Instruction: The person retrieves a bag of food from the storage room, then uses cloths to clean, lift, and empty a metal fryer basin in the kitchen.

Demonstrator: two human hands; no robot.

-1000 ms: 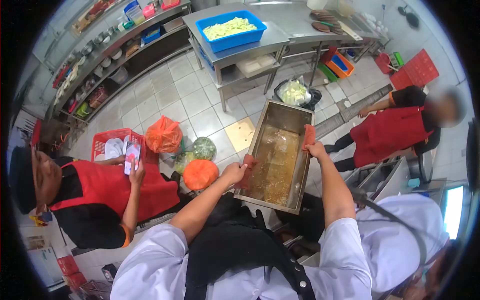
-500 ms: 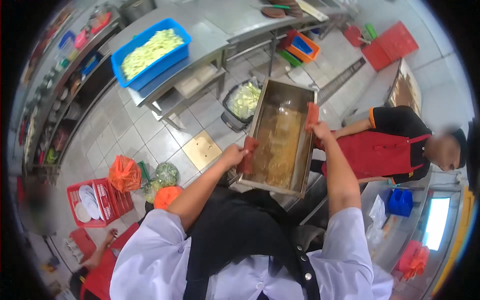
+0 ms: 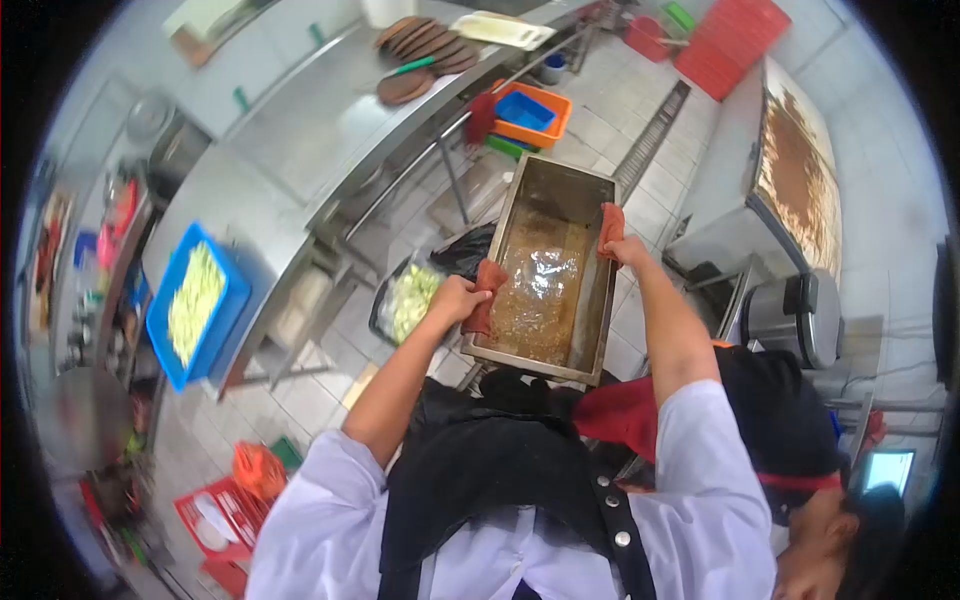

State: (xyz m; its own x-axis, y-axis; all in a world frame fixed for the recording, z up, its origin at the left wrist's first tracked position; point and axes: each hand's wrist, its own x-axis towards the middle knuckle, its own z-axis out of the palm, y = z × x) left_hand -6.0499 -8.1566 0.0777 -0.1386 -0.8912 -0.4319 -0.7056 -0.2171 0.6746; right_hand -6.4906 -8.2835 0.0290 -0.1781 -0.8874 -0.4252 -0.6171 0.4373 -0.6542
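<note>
A deep rectangular metal pan [image 3: 609,300] hangs in front of my apron, carried between both hands. Brownish liquid [image 3: 540,290] lies in it, with light glinting off the surface. My left hand [image 3: 462,300] grips the near-left rim through a folded red cloth [image 3: 487,297]. On the far-right rim, my right hand [image 3: 630,252] is closed over a second red cloth [image 3: 611,231]. The fingertips under the cloths are partly hidden. Just left of the pan, on the floor, stands a black bin [image 3: 377,318] holding a plastic bag of pale green pieces [image 3: 412,300].
A steel counter [image 3: 290,150] runs along the left, bearing a blue tub [image 3: 232,300] of chopped pale vegetable. Orange and blue basins [image 3: 560,108] sit beyond the pan. A floor drain [image 3: 652,140] lies ahead; a rusty-topped white unit [image 3: 720,230] stands right. A co-worker [image 3: 770,410] is close on my right.
My view has turned rightward, so the counter and blue tub have shifted left and down. The co-worker now appears lower, behind my right arm. Both hands still carry the pan.
</note>
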